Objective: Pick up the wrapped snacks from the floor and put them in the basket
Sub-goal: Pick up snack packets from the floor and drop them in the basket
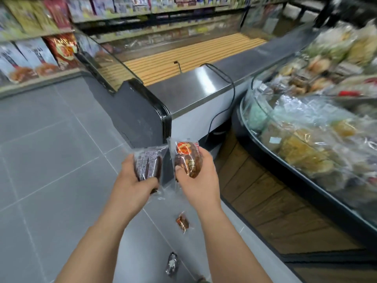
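The left hand (134, 186) grips a dark snack (148, 164), a brownish block in a clear wrapper whose upper face carries a purple panel of small print. The thumb lies across its near end and the fingers curl under it. The right hand (199, 180) grips a red-labelled snack (186, 158), a glossy brown piece sealed in clear film with a red-and-orange label at its far end. The thumb presses its near side and the fingers wrap round the right edge. Both snacks are held up in the air, just beside each other, and their loose film edges may touch.

Two more lie on the grey tiled floor (51, 152), near its right edge along the wood-panelled foot of the curved display case (285, 152). A third snack (182, 222), brown with a red label, lies between the forearms. A fourth snack (172, 263), dark in clear film, lies closer to the bottom edge; its print is too small to read.

The fingers under each held snack are hidden, and the packets inside the display case are blurred.
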Motion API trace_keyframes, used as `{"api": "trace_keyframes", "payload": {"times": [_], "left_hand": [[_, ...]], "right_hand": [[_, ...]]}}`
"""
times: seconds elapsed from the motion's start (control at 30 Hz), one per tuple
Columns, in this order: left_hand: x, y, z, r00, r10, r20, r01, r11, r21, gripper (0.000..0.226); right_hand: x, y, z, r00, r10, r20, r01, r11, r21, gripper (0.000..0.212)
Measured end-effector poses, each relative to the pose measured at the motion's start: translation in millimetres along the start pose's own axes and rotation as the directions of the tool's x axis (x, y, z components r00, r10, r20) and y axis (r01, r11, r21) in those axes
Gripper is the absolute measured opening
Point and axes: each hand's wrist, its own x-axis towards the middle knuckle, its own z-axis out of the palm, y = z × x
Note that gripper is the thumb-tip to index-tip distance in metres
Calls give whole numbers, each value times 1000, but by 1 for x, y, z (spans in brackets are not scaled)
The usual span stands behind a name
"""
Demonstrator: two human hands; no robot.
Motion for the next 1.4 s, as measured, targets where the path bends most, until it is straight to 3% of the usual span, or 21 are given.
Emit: {"api": "trace_keyframes", "payload": {"times": [0.3, 0.43, 0.53, 0.9, 1.13, 1.23, 1.4], "left_hand": [[-17, 70, 1, 995, 97, -5, -97, 995, 6, 44], [-22, 79, 1, 993, 101, 61, -102, 995, 15, 70], [-27, 80, -6, 985, 142, 96, -146, 988, 41, 59], [-61, 62, -45, 915, 215, 340, -281, 947, 156, 79], [-109, 53, -19, 770, 245, 590, -404, 902, 153, 52], [-139, 50, 5, 681, 268, 681, -454, 885, 105, 56], [-205, 50, 53, 530, 314, 788, -540, 841, 27, 84]], "right_hand": [[3, -34, -70, 998, -44, -48, 45, 999, 7, 64], [-2, -42, -82, 992, -52, -112, 52, 999, 2, 63], [-13, -46, -83, 986, -34, -166, 35, 999, 4, 60], [-108, -51, -65, 915, 55, -399, -51, 998, 22, 59], [-193, -25, -82, 781, 147, -607, -176, 984, 13, 67], [-235, -13, -99, 703, 182, -687, -221, 975, 32, 67], [-311, 1, -140, 535, 252, -806, -283, 953, 110, 65]]}}
